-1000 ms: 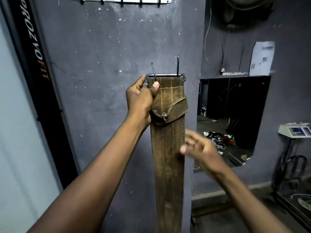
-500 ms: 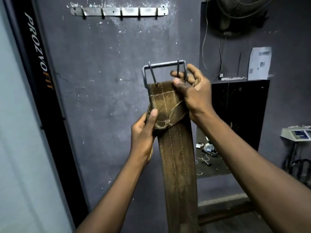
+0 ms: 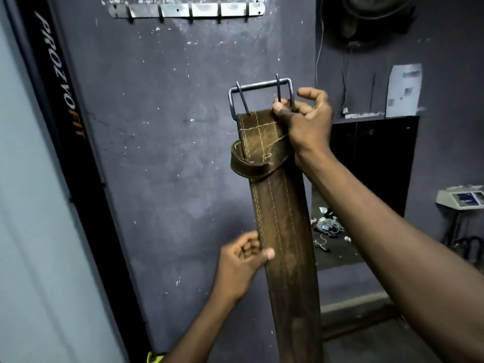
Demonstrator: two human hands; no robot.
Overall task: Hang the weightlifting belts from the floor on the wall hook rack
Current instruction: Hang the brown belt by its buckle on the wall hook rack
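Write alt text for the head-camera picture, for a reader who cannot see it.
A person holds a brown belt upright before a dark wall: the right hand pinches its top beside the buckle, the left hand grips its edge lower down. A hook rack is fixed to the wall above.

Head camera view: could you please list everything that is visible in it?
belt: one, brown, centre, held upright before the wall
buckle: one, grey metal, top of the belt
hook rack: one, silver, high on the wall
fan: one, dark, top right
paper sheet: one, white, right wall
device: one, white, right edge
strip: one, black, lettered, left
left hand: one, grips the belt's left edge, low
right hand: one, pinches the belt's top by the buckle
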